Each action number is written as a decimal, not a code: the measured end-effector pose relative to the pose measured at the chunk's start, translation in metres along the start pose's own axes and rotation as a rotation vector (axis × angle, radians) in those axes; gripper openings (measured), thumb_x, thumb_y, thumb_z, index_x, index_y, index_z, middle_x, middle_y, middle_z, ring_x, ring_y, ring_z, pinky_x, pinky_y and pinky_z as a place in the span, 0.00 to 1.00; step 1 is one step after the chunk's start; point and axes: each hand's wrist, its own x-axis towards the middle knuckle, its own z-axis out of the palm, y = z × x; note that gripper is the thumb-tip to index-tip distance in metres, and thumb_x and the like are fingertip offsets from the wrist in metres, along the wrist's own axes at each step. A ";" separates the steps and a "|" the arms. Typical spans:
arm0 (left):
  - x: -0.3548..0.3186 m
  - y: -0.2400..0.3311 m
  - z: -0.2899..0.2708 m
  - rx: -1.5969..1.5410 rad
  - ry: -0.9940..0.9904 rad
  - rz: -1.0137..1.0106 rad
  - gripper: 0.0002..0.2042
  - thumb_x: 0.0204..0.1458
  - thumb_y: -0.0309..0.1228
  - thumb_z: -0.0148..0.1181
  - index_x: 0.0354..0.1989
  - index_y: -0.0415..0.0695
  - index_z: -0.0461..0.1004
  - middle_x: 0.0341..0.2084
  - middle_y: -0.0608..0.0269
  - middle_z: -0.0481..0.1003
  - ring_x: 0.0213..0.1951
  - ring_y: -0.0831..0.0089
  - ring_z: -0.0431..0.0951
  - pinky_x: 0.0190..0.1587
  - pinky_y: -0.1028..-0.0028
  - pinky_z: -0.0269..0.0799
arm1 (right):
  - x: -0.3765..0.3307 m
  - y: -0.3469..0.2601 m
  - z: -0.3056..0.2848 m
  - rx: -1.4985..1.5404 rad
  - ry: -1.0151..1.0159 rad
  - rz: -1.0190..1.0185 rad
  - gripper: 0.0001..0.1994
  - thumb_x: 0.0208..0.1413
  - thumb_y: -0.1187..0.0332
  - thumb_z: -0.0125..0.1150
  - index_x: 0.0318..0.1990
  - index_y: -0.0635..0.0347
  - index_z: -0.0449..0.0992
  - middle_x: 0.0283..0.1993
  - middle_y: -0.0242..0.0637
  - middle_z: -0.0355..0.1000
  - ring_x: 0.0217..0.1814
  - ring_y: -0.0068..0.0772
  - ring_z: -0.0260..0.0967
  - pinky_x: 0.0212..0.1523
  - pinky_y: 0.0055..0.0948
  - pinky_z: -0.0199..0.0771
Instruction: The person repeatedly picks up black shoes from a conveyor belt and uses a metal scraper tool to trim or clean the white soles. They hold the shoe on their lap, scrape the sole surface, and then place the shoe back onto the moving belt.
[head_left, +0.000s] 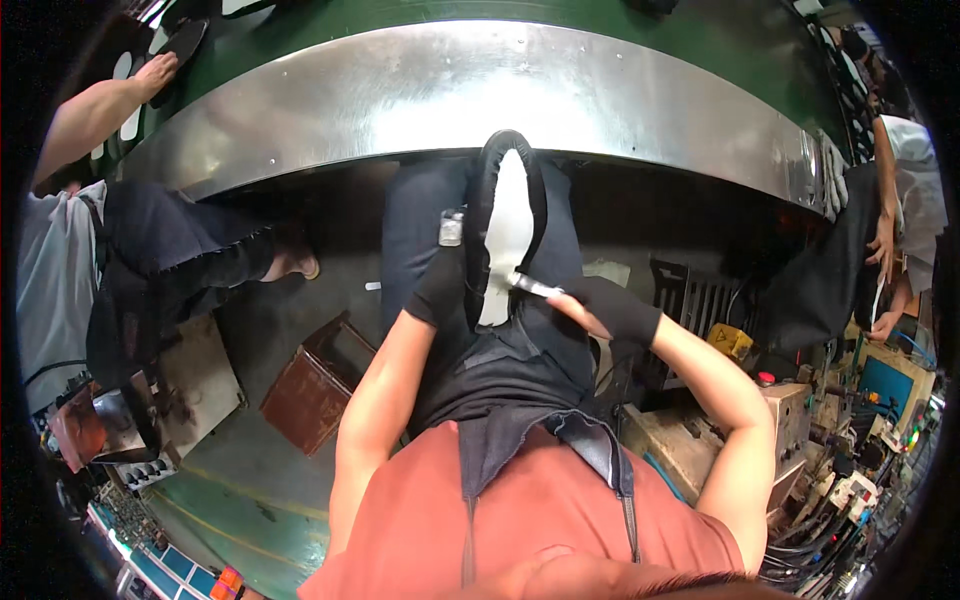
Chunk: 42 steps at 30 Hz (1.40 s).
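A black shoe upper (541, 205) lies bottom up over my lap, its toe toward the metal bench edge. Its long white underside (510, 215) faces me. At its left side my left hand (443, 285), in a black glove, is closed on the shoe; the dark glove blends into it and hides the fingers. A small clear, shiny object (451, 228) shows just above that hand; I cannot make out its kind. My right hand (604, 308), gloved in black with bare fingertips, is closed round a small brush (535, 286). The brush tip touches the white underside near the heel.
A curved metal edge (400, 90) borders the green work surface (600, 25) ahead. Co-workers' hands hold dark pieces at left (155, 75) and right (882, 250). A brown box (310, 395) stands on the floor at left; a machine with a red button (766, 379) is at right.
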 end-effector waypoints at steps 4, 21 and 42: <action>0.011 -0.016 -0.004 -0.122 -0.044 -0.384 0.36 0.61 0.62 0.28 0.47 0.40 0.74 0.34 0.63 0.76 0.36 0.75 0.74 0.44 0.76 0.70 | 0.004 0.020 -0.011 0.371 -0.137 0.145 0.22 0.67 0.53 0.44 0.44 0.67 0.75 0.38 0.31 0.75 0.40 0.26 0.69 0.44 0.30 0.69; 0.011 -0.022 0.033 -0.505 0.052 -0.249 0.26 0.66 0.49 0.34 0.62 0.41 0.59 0.49 0.57 0.71 0.47 0.68 0.73 0.53 0.68 0.69 | -0.005 0.013 -0.017 0.805 -0.084 0.110 0.19 0.66 0.56 0.48 0.47 0.65 0.76 0.40 0.26 0.73 0.48 0.19 0.68 0.46 0.22 0.67; 0.014 -0.028 -0.001 -0.214 -0.049 -0.152 0.28 0.60 0.46 0.42 0.64 0.41 0.56 0.53 0.56 0.68 0.52 0.65 0.71 0.56 0.69 0.65 | -0.003 -0.086 -0.012 -0.387 0.106 -0.938 0.18 0.51 0.53 0.59 0.28 0.61 0.72 0.25 0.49 0.69 0.28 0.46 0.73 0.28 0.35 0.74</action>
